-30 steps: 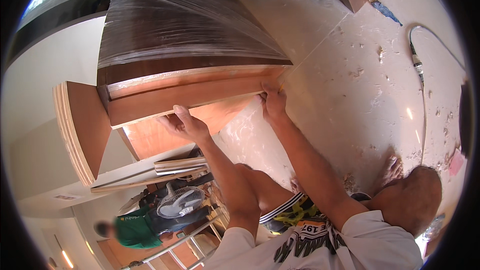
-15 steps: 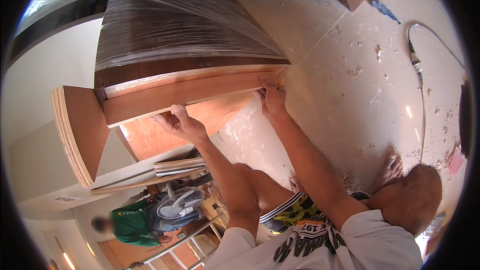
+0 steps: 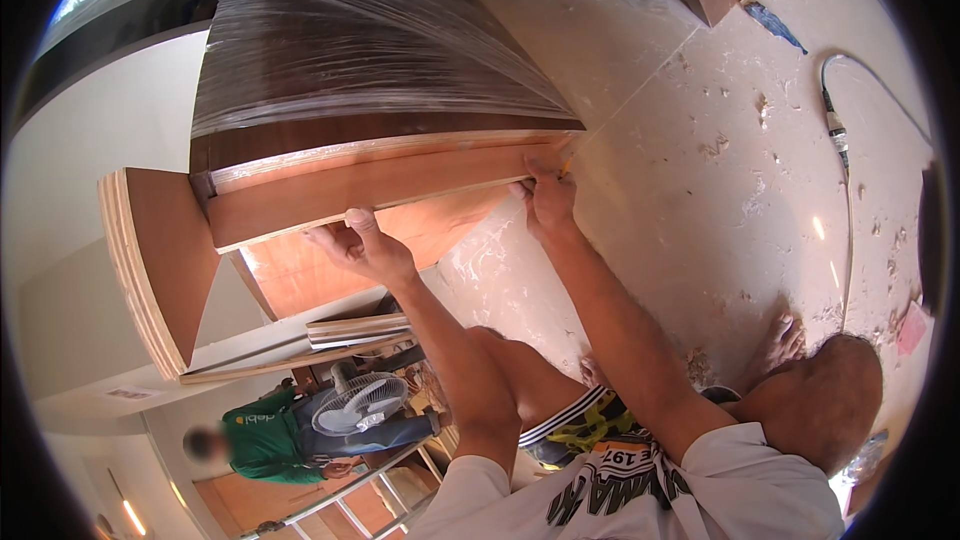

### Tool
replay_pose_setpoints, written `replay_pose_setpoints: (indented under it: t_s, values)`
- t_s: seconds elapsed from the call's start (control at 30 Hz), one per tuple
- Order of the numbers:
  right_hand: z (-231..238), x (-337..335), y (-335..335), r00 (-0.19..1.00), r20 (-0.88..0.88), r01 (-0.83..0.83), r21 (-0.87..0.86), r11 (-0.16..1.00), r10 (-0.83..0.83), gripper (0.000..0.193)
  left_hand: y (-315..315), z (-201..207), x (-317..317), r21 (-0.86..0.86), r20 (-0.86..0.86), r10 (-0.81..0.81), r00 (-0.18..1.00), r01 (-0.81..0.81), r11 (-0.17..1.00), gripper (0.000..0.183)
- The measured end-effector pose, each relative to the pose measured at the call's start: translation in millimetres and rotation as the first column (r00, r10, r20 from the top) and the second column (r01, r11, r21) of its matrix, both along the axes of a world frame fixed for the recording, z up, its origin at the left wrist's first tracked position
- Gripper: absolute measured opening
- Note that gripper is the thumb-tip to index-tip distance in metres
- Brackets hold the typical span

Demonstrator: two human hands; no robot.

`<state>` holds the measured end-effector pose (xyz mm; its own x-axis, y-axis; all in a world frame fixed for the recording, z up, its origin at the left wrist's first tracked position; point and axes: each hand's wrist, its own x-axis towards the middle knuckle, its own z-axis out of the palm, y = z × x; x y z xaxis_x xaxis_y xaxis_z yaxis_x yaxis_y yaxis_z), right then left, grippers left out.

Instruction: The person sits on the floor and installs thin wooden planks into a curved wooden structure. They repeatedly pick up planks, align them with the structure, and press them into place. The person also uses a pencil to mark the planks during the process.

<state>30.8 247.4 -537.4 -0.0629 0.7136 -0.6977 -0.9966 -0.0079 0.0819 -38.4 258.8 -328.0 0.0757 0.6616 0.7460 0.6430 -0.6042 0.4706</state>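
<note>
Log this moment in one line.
left hand: thumb at lower edge of board | right hand: grips its right end | beyond: wrapped panel | floor: cable

Since a second ago, the right hand (image 3: pixel 550 202) has crept slightly higher on the board (image 3: pixel 390 180), and the left hand's fingers (image 3: pixel 330 243) reach a little farther left. Behind the fan (image 3: pixel 360 403), the co-worker in green (image 3: pixel 270 445) has turned, jeans (image 3: pixel 395 430) showing more.
</note>
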Motion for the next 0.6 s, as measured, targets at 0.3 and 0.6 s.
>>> replay_pose_setpoints:
  t_s: [0.3,0.6]
  values:
    - [-3,-2,-1,1.0,-0.012,-0.001,0.009,1.0,0.001,0.037,0,-1,3,0.026,0.048,0.008,0.999,-0.009,1.0,0.058]
    - [-11,0,-2,0.999,0.014,-0.05,0.036,0.998,0.049,0.035,-2,0,-6,-0.028,-0.007,-0.013,1.0,0.013,1.0,0.061]
